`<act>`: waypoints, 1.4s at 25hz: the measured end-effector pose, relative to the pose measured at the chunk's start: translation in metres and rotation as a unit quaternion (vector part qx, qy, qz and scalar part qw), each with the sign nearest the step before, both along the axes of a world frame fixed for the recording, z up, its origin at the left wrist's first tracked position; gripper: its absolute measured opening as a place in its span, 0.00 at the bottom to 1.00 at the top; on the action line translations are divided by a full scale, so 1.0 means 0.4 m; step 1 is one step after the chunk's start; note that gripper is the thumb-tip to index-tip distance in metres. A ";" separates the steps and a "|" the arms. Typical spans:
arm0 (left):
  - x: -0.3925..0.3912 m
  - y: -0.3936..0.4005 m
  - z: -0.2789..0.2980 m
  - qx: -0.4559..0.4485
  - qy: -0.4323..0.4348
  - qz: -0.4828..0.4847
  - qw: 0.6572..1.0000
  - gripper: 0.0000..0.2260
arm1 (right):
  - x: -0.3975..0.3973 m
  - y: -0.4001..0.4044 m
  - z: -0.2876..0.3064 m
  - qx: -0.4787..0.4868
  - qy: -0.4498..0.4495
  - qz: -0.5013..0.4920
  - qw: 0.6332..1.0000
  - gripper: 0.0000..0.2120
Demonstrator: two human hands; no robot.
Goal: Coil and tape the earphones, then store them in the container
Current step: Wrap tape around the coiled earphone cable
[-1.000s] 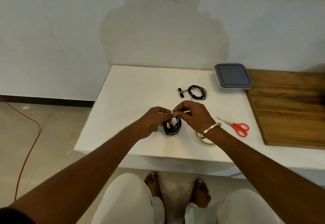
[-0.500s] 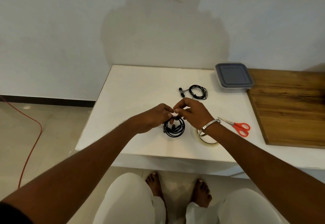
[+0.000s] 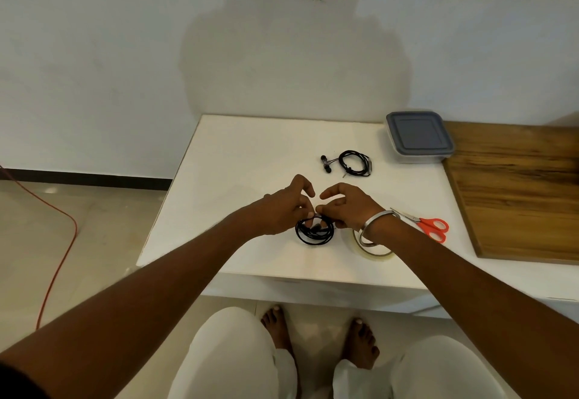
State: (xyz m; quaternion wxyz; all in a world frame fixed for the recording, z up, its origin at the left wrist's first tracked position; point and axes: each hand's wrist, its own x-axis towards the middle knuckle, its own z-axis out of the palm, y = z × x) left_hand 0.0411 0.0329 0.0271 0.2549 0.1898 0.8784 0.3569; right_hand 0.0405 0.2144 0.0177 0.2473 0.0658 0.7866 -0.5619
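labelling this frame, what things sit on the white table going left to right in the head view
left hand → coiled earphones under the hands → right hand → tape roll → scissors. The second earphones and the container lie farther back, so they are left out.

Top arc of the black coiled earphones [image 3: 314, 235] is covered by the left hand [image 3: 283, 210] and right hand [image 3: 346, 207]; whether any tape sits between the pinching fingertips is too small to resolve. Tape roll [image 3: 374, 253] is partly hidden under the right wrist, and the scissors [image 3: 426, 226] lose their blade tip behind the bangle. Wooden board [image 3: 517, 192] is cut off by the right edge; contents of the lidded container [image 3: 418, 135] cannot be seen.
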 end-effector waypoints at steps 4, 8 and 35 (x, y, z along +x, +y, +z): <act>0.006 0.001 0.003 -0.012 0.039 0.015 0.999 0.07 | -0.003 0.004 -0.001 0.051 0.019 0.042 0.998 0.04; -0.003 -0.008 -0.011 0.011 0.050 0.049 0.997 0.06 | -0.006 0.003 -0.003 0.059 0.016 0.051 0.997 0.11; -0.063 -0.090 -0.005 0.207 -0.177 0.324 0.906 0.07 | -0.072 -0.150 -0.026 0.138 0.178 0.031 0.974 0.05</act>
